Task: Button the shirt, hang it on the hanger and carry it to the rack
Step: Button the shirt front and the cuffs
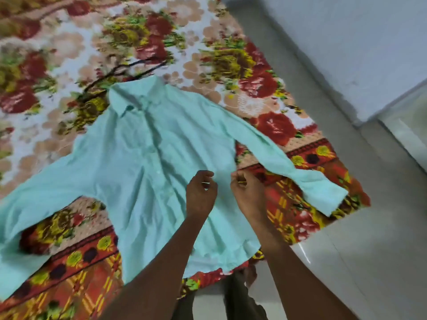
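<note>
You had the mint-green shirt (143,158) spread front-up on the floral bedsheet (57,54), collar pointing away from you and both long sleeves stretched out to the sides. A dark clothes hanger (120,72) lay on the sheet just beyond the collar, partly hidden under it. Your left hand (200,192) hovered over the lower front of the shirt with its fingers loosely curled; the blur kept me from telling whether they pinched any cloth. Your right hand (248,192) sat just beside it at the shirt's side edge, fingers curled, and its grip was equally unclear. Grey floor tiles (346,250) lay to your right.
</note>
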